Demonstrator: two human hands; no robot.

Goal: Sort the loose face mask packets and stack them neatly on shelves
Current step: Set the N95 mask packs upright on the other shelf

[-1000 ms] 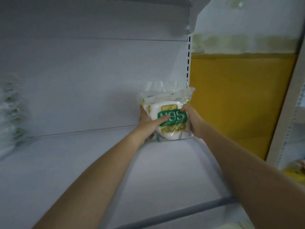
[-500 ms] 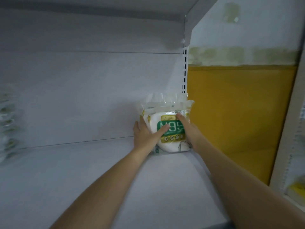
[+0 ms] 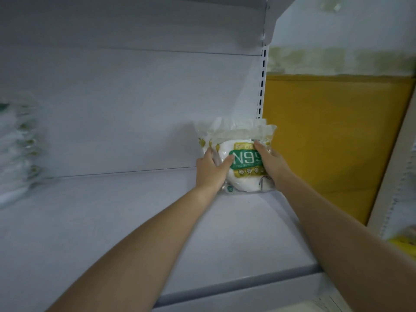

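A stack of N95 face mask packets [image 3: 244, 176], clear plastic with a green and yellow label, stands upright at the back right corner of the white shelf [image 3: 112, 221]. My left hand [image 3: 210, 171] grips its left side, thumb across the front. My right hand [image 3: 271, 161] holds its right side with fingers over the label. At the far left edge of the shelf, a blurred row of more mask packets [image 3: 18, 149] stands.
A slotted white upright [image 3: 262, 86] ends the shelf on the right. Beyond it is a yellow and white wall [image 3: 333, 136]. The shelf's grey front lip [image 3: 236, 287] runs below my arms. Another shelf unit [image 3: 403, 176] stands at far right.
Both hands stay on the packets at the back right corner. My right hand's fingers have shifted slightly on the label. The view has moved a little.
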